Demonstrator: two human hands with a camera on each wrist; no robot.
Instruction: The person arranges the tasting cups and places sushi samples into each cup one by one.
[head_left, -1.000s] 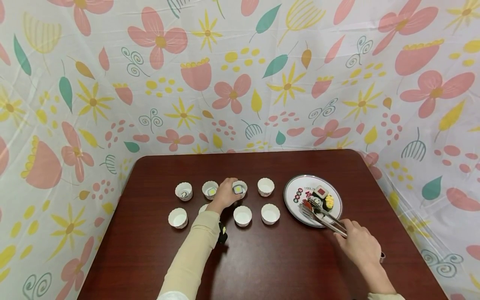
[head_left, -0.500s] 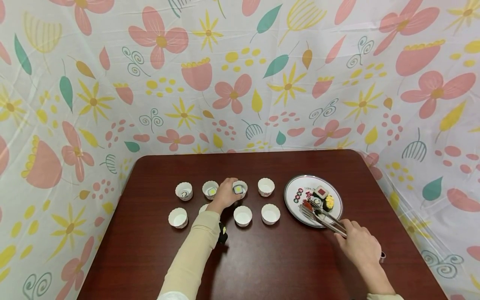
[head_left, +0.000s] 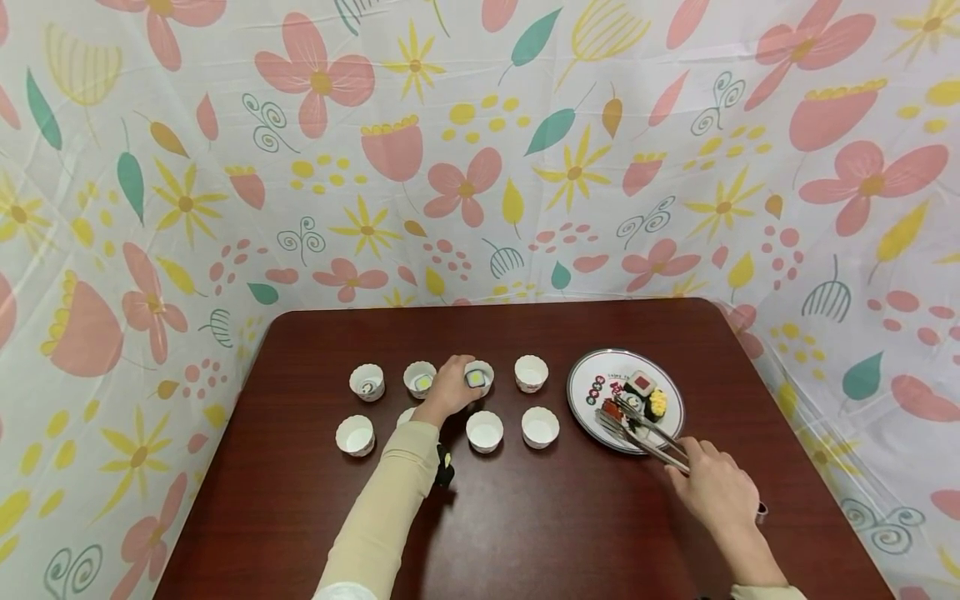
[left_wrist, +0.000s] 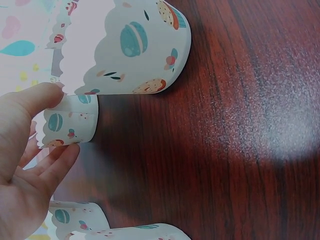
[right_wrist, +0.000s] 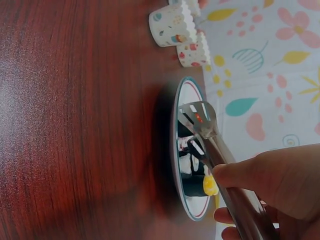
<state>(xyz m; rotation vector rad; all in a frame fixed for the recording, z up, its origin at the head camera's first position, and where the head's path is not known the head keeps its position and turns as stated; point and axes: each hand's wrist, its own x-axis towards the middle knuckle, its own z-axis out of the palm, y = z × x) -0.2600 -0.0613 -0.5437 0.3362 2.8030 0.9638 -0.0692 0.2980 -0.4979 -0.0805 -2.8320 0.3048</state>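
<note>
Floral cloth [head_left: 465, 125] above; mid-frame, my left hand [head_left: 448, 389] holds a cup [left_wrist: 70, 122], likely light, crushable: I'd pinch its wall. Lower right, my right hand [head_left: 717, 492] grips tongs [right_wrist: 218, 150].

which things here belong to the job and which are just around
Seem part of the job:
patterned cup, pinched by the left hand
tongs, held in the right hand
plate
sushi-like pieces on it
other cups

Likely just setting:
dark table
floral cloth behind it

A floral-patterned white cloth [head_left: 465, 183] hangs behind a glossy dark reddish-brown table [head_left: 540, 533].
</note>
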